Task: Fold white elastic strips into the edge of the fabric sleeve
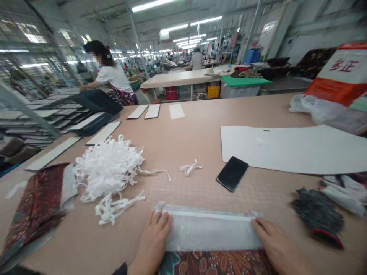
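Fingers of the left hand [150, 242] lie close together on the far left corner of a clear plastic bag [212, 233] on a bench [177, 143], while those of the right hand [276, 240], slightly parted, touch its right edge; whether either pinches the film cannot be told. Patterned cloth [212, 263] shows at the bag's near part, between the hands. Beyond the fingers lies a black phone [232, 173] (its corner near a white board [286, 149]); a heap of white ties [107, 166] sits past the left fingers.
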Action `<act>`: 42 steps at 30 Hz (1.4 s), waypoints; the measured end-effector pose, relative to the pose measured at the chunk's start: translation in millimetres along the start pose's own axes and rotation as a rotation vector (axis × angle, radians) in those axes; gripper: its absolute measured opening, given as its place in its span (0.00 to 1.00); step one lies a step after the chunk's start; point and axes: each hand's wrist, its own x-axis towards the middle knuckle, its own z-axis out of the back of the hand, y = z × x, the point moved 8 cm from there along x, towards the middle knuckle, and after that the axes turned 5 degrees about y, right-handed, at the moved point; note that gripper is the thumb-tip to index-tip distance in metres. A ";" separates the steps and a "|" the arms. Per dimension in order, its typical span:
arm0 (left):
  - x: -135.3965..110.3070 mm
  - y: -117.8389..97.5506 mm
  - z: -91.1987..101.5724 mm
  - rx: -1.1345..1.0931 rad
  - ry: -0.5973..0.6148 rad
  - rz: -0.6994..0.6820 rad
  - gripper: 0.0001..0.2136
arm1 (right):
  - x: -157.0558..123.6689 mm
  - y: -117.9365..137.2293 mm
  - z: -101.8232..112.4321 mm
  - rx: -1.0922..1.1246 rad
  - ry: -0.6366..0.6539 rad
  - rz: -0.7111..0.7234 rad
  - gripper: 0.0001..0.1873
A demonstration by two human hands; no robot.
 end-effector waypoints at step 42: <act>158.0 -198.3 49.5 -0.540 0.008 -0.261 0.07 | 21.9 -50.8 39.7 0.618 0.160 -0.394 0.04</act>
